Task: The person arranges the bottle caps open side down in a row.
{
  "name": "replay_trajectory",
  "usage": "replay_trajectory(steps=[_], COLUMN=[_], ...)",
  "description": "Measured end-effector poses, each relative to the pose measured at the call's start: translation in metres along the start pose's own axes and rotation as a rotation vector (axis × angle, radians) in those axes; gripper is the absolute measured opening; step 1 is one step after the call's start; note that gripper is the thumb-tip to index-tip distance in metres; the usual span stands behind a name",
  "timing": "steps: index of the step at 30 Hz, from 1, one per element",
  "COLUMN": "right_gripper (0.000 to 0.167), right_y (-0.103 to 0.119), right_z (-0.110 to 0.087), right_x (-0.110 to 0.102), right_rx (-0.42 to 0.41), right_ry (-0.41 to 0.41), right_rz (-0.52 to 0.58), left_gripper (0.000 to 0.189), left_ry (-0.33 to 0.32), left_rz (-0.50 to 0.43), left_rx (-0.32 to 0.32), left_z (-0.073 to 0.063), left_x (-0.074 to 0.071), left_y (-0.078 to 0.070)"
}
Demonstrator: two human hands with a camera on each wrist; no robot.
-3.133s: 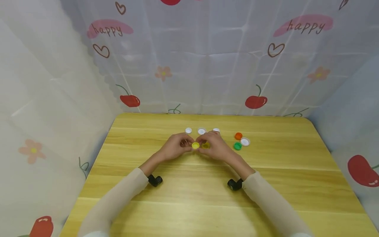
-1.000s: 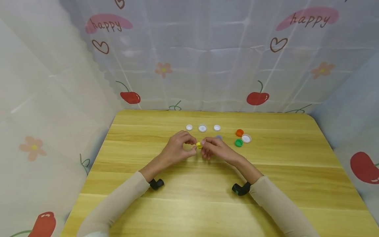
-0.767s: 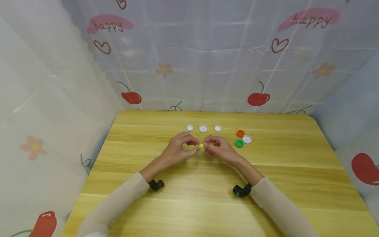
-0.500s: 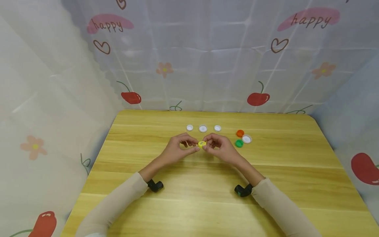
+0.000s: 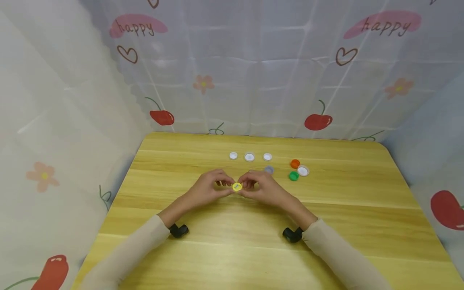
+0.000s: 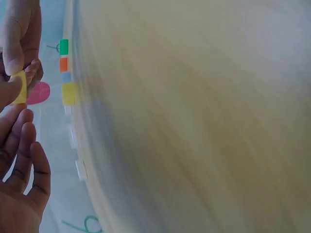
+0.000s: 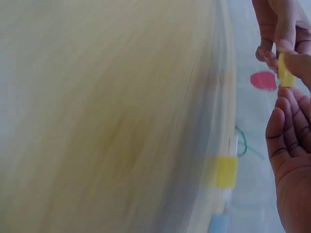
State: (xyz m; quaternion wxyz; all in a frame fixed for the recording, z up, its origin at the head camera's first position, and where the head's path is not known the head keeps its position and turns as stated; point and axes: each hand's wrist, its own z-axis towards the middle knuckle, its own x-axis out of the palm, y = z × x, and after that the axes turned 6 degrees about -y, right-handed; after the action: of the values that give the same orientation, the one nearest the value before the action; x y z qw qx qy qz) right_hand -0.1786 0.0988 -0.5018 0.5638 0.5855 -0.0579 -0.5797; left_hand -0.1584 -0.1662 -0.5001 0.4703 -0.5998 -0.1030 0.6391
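Note:
Between both hands is a small yellow bottle cap (image 5: 237,187), its round face turned up with a dark mark on it. My left hand (image 5: 209,189) pinches its left edge between thumb and fingertips. From the other side my right hand (image 5: 264,188) pinches the right edge. Both wrist views show the cap edge-on, above the table's level. A second yellow cap (image 6: 69,93) stands on the table in the left wrist view; the right hand hides it in the head view. Just beyond the right hand lies a pale blue cap (image 5: 269,169), partly covered.
Three white caps, one of them the middle cap (image 5: 249,157), line the back of the wooden table (image 5: 232,249). To the right sit an orange cap (image 5: 295,163), a green cap (image 5: 294,176) and another white cap (image 5: 303,171). A printed curtain (image 5: 250,80) hangs behind.
The yellow cap was tilted edge-on between the fingers and now faces up. Both hands have moved slightly left and nearer the body with it, and the pale blue cap shows again.

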Motion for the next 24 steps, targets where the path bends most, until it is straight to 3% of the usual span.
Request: replay_trajectory(steps=[7, 10, 16, 24], right_gripper=[0.023, 0.021, 0.020, 0.020], right_y=[0.019, 0.026, 0.033, 0.033], right_z=[0.024, 0.034, 0.047, 0.048], right_x=[0.030, 0.044, 0.066, 0.074], right_rx=[-0.009, -0.009, 0.017, 0.024], right_ry=[0.166, 0.217, 0.269, 0.300], right_rz=[-0.137, -0.155, -0.140, -0.157], left_gripper=[0.021, 0.021, 0.022, 0.020], left_ry=[0.114, 0.121, 0.099, 0.116], left_rz=[0.307, 0.369, 0.352, 0.319], left_rx=[0.010, -0.005, -0.061, -0.052], left_z=[-0.026, -0.038, -0.058, -0.061], left_x=[-0.026, -0.034, -0.042, -0.042], left_y=[0.005, 0.010, 0.019, 0.025])
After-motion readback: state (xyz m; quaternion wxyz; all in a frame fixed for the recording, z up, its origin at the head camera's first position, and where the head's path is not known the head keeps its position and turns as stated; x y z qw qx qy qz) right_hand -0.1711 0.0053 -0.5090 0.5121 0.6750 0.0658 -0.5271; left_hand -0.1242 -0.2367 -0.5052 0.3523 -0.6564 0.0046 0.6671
